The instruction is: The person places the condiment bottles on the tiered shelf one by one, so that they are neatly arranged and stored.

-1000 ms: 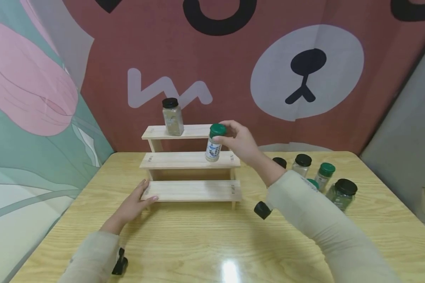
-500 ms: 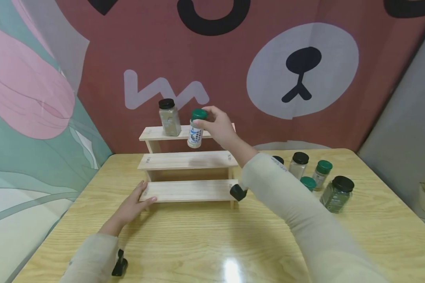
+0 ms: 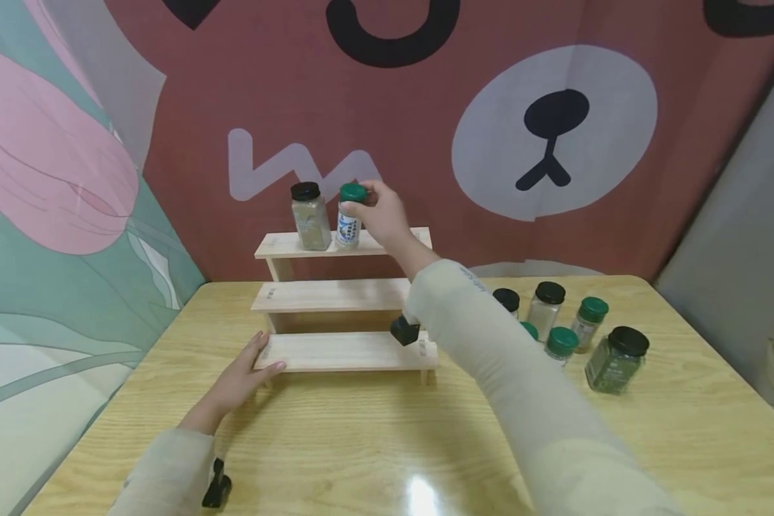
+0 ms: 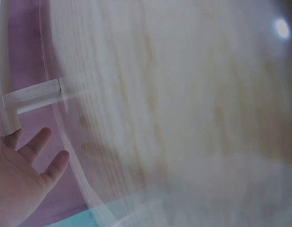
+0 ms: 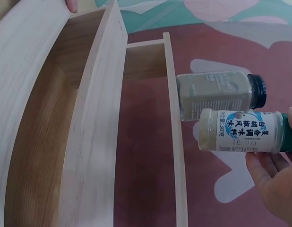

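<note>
My right hand (image 3: 385, 216) pinches a small green-capped spice jar (image 5: 243, 132) by its cap, between thumb and fingers. The jar is upright, its base close over the top tier (image 3: 377, 246) of a three-tier wooden rack. Just left of it on that tier stands a square, black-capped spice jar (image 3: 311, 221) of pale powder. At the rack's lower left, my left hand (image 3: 235, 380) rests on the end of the bottom shelf (image 3: 348, 352), thumb along the front edge. In the left wrist view, the fingers (image 4: 55, 165) of that hand are spread and fairly straight.
Right of the rack, several spice jars stand grouped on the wooden table (image 3: 335, 444); among them are a black-capped jar of green herbs (image 3: 613, 365) and a green-capped jar (image 3: 589, 322). A printed cloth (image 3: 426, 129) hangs behind the table.
My right hand has carried the green-capped spice jar left and up from in front of the middle tier to beside the black-capped jar on top. The left hand stays at the rack.
</note>
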A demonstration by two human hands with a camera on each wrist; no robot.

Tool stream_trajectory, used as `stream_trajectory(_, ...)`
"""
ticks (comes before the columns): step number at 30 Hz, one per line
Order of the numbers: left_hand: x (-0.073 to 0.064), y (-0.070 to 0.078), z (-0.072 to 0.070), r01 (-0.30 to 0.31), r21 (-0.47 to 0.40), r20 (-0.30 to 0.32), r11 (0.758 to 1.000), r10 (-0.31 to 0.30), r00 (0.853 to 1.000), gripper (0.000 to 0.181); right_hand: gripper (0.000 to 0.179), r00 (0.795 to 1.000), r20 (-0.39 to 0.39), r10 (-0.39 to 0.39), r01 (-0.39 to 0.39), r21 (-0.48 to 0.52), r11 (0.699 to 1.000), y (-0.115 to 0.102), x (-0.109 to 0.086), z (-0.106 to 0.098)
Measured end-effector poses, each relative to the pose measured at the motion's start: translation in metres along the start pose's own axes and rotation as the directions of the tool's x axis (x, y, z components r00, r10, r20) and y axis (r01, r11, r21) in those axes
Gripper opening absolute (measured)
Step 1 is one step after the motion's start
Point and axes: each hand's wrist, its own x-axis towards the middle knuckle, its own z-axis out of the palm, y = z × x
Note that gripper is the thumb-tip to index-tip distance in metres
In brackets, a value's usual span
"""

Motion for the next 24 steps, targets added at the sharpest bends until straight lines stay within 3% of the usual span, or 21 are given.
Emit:
stream_trajectory(12,0.0,-0.002,0.0,-0.025,0.018,-0.01,1.0,0.025,1.0,0.08,0.042,1.0,0.003,0.018,-0.017,-0.105,0.994,0.007,0.009,0.004)
stream_trajectory(24,-0.001,0.0,0.002,-0.009,0.026,-0.015,1.0,0.01,1.0,0.081,0.043,0.999,0.047,-0.003,0.007,-0.086,0.996,0.013,0.019,0.012)
